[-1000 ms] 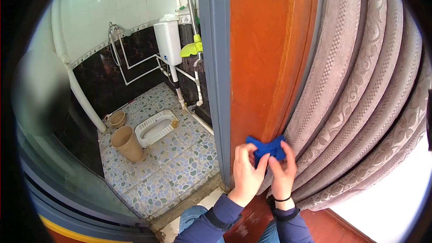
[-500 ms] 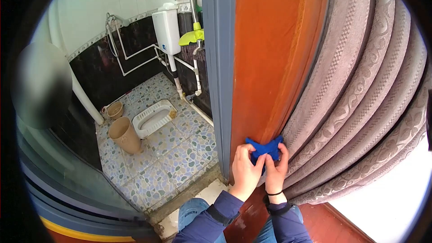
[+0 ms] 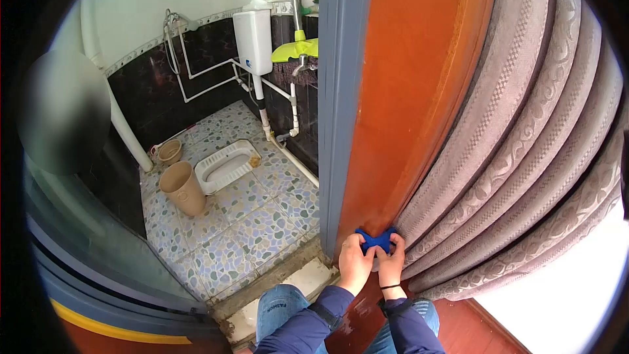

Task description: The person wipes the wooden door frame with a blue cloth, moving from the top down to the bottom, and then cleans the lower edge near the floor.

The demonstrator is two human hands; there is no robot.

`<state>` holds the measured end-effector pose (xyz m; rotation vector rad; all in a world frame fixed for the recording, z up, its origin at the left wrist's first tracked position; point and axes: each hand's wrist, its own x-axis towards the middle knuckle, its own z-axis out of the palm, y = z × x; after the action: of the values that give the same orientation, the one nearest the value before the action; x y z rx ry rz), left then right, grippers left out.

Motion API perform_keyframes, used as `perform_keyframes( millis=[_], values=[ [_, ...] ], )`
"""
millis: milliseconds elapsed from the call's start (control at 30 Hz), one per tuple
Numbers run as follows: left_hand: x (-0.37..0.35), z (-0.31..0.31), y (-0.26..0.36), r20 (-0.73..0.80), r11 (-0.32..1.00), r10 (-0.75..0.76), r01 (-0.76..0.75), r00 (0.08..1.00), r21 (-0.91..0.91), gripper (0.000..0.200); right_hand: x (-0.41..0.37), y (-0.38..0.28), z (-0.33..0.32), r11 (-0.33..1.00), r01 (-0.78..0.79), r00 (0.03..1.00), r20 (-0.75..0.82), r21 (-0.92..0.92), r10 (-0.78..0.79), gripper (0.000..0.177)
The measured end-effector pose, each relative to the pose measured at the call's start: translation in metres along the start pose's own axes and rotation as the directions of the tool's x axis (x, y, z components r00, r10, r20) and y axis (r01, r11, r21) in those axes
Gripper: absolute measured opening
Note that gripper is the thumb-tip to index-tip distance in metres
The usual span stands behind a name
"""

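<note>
A small dark-blue cloth (image 3: 376, 240) is pinched between both hands, low in front of the orange-brown wooden panel (image 3: 419, 85). My left hand (image 3: 354, 264) grips the cloth's left side, fingers bent and thumb pressed on it. On the cloth's right side my right hand (image 3: 391, 262) holds it the same way, with a black band at the wrist. The two thumbs are close together at the middle. Right beside my right hand hang the bunched grey-mauve curtains (image 3: 485, 131).
Left of the grey-blue door frame (image 3: 337, 105) is a tiled washroom with a squat toilet (image 3: 228, 165), a beige bucket (image 3: 183, 189), a small basin (image 3: 170, 151), a white cistern (image 3: 253, 40) and a yellow-green mop head (image 3: 295, 50). A glass door (image 3: 92, 223) stands at left.
The view has shifted, so the washroom and door frame appear farther right. Both hands, still holding the blue cloth, appear lower and slightly left, nearer the panel's bottom.
</note>
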<state>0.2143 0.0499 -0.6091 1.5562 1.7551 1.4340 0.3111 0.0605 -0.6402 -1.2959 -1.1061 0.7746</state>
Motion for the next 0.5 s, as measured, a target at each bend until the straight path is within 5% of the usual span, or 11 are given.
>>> perform_keyframes(
  millis=[167, 367, 500],
  values=[
    [0.017, -0.021, 0.032, -0.055, 0.987, 0.061, -0.069, 0.997, -0.144, 0.03, -0.001, -0.067, 0.001, 0.997, 0.057, 0.998, -0.028, 0.052, -0.055, 0.044],
    [0.066, -0.061, 0.095, -0.252, 0.907, 0.3, -0.357, 0.92, -0.222, 0.03, 0.006, -0.165, -0.005, 0.918, 0.367, 0.928, 0.006, 0.151, -0.372, 0.044],
    [0.093, -0.083, 0.128, -0.389, 0.881, 0.424, -0.472, 0.818, -0.034, 0.03, 0.009, -0.21, -0.001, 0.843, 0.536, 0.843, 0.02, 0.04, -0.537, 0.043]
  ],
)
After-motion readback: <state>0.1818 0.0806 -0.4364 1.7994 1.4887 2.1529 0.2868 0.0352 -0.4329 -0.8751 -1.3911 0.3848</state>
